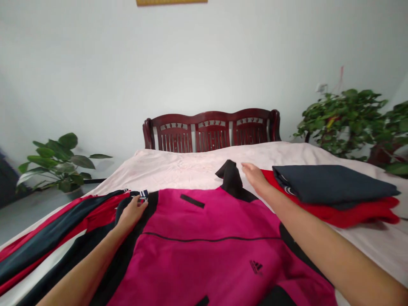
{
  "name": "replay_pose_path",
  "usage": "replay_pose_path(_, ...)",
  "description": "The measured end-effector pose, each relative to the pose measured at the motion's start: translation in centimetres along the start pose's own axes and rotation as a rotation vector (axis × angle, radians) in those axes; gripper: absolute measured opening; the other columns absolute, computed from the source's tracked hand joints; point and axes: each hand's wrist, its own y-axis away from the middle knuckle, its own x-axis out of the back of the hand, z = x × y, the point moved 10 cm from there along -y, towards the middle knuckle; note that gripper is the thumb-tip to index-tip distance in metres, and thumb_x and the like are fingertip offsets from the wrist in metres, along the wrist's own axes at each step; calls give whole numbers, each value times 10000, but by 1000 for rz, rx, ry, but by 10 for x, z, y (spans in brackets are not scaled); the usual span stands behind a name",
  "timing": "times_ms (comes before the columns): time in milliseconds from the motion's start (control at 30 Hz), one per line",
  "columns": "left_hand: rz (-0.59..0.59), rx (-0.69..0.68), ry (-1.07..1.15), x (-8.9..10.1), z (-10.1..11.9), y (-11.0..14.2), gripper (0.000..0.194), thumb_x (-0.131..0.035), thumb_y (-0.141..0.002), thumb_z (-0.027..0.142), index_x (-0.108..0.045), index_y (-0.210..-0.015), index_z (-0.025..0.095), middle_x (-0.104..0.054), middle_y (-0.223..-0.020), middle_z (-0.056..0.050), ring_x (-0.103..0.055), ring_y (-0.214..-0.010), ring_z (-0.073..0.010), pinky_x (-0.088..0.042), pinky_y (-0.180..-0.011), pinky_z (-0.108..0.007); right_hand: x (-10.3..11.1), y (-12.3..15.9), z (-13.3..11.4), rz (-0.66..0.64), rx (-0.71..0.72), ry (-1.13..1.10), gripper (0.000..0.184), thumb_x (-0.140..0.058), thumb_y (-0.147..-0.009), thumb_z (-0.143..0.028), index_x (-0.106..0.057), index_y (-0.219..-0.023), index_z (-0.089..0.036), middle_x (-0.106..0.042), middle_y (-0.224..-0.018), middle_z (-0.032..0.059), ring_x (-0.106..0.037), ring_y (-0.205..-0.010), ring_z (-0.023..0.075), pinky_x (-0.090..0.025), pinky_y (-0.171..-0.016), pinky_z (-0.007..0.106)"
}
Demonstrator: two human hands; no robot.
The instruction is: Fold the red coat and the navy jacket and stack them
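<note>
A: Where is the jacket (194, 260)?

B: Spread flat on the bed (178, 173), magenta with black sleeves. Its black collar (232, 182) is at the far end, toward the headboard (213, 135), sticking up with the tip bent to the left

A: Any markings on it?

B: A thin black line across the middle and a dark logo (256, 267) below that, on the right side

A: And the left hand (134, 209)?

B: At the jacket's left shoulder, fingertips beside a striped cuff (144, 194), navy and white. The fingers are bent, but I cannot tell whether that grip is pinching cloth or only resting there

A: The right hand (255, 173)?

B: Just right of the collar, fingers stretched toward the headboard. That grip is loosely open and I see nothing in it. The forearm passes above the jacket's right side

A: What lies to the left?

B: Long clothes (65, 227) in red, navy and white, laid slantwise along the bed's edge, partly behind the left forearm

A: And to the right?

B: A folded navy cloth (331, 185) on top of a red cloth (360, 212), near the right forearm

A: Beyond the bed?

B: A broad-leaved plant (60, 159) on the left, a bushier shrub (347, 119) on the right, and a pale wall (216, 63) behind the headboard
</note>
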Motion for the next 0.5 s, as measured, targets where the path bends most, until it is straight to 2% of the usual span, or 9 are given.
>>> replay_pose_path(67,-25,-119,-85,-18,1,15,532,-547,-853,383,-562,-1339,166,-641,-1317,-141,-555,-1275,-318,-382,-1108,-467,-21,38,22,-104,55,111,476,-468,-839,-292,-605,-1274,-154,-591,-1368,126,-488,-1317,269,-318,-1143,400)
replay_pose_path(133,-110,-244,-138,-42,-2,41,519,-568,-848,404,-585,-1337,230,-578,-1418,-86,-466,-1364,-285,-291,-1176,-427,-40,79,51,-214,102,227,477,-501,-845,-333,-614,-1280,-172,-580,-1395,116,-462,-1347,271,-273,-1169,409)
replay_pose_path(200,-188,-388,-258,-63,-6,68,532,-587,-844,431,-581,-1354,277,-518,-1485,-61,-383,-1424,-284,-235,-1202,-438,-52,113,80,-322,173,498,535,-487,-877,-397,-553,-1363,-184,-490,-1486,121,-370,-1417,293,-223,-1183,470)
replay_pose_path(267,-228,-521,-436,-76,-12,88,557,-548,-878,455,-525,-1411,296,-428,-1552,-67,-294,-1470,-302,-218,-1203,-484,-57,132,106,-397,226,747,568,-452,-906,-428,-489,-1428,-209,-421,-1538,108,-316,-1450,282,-209,-1186,488)
replay_pose_path(367,-282,-601,-591,-80,-20,96,561,-462,-931,450,-450,-1468,288,-349,-1595,-77,-261,-1484,-303,-253,-1194,-483,-53,136,125,-417,220,846,567,-442,-918,-417,-476,-1445,-210,-410,-1546,101,-317,-1452,267,-230,-1185,469)
replay_pose_path(433,-347,-576,-579,-74,-24,95,577,-472,-924,434,-451,-1470,251,-338,-1598,-99,-283,-1476,-302,-263,-1196,-457,-48,134,124,-419,199,835,559,-461,-909,-381,-506,-1423,-165,-450,-1515,129,-362,-1428,284,-267,-1173,462)
replay_pose_path(500,-397,-508,-519,-61,-29,98,602,-507,-897,427,-466,-1461,218,-367,-1580,-119,-348,-1446,-298,-281,-1192,-430,-42,139,113,-417,200,824,539,-455,-908,-338,-533,-1397,-124,-505,-1467,153,-419,-1391,285,-301,-1162,441)
